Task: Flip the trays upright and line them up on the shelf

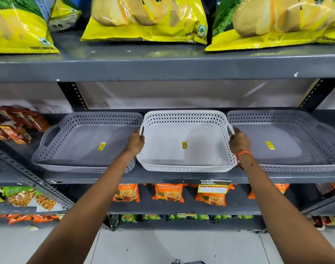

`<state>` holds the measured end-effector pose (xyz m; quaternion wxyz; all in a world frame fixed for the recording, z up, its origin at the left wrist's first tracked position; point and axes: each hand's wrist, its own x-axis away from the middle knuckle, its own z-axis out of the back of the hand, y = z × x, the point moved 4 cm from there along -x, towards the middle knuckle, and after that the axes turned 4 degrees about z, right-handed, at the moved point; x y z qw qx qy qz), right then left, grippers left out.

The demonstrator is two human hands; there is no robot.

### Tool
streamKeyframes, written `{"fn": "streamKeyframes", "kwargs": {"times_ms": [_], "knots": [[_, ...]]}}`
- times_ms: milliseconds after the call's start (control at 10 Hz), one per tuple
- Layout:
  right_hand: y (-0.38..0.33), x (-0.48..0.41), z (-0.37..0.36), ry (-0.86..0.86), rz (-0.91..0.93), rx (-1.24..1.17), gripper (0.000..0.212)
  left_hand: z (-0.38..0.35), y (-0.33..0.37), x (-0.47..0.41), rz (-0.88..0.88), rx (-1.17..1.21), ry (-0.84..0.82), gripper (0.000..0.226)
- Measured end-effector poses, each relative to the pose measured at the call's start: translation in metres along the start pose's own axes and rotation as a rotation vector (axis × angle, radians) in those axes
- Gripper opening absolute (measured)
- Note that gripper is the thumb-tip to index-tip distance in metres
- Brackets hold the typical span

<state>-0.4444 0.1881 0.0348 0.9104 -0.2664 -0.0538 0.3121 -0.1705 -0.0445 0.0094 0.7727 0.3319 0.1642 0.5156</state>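
Three perforated plastic trays stand upright, side by side, on the grey middle shelf (182, 178). The white tray (183, 159) is in the centre, between a grey tray (83, 149) on the left and another grey tray (288, 149) on the right. Each has a yellow sticker on its floor. My left hand (134, 141) grips the white tray's left handle. My right hand (239, 141), with an orange band at the wrist, grips its right handle. The white tray's front edge is level with the shelf's front lip.
Yellow chip bags (143, 20) fill the shelf above. Orange tea packets (168, 192) lie on the shelf below, behind a price label (214, 186). Red snack packs (16, 122) sit at the far left. Slotted uprights (73, 96) stand behind the trays. The tiled floor (172, 244) lies below.
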Motion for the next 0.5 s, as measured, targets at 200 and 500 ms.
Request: {"fn": "streamKeyframes", "kwargs": {"times_ms": [200,500], "knots": [[-0.003,-0.001,0.002,-0.059,-0.019,-0.018,0.031,0.014,0.003,0.005,0.046,-0.007,-0.095,0.043],[-0.013,0.018,0.016,-0.178,-0.061,-0.002,0.055,0.032,0.042,0.050,0.132,-0.199,-0.052,0.062]]}}
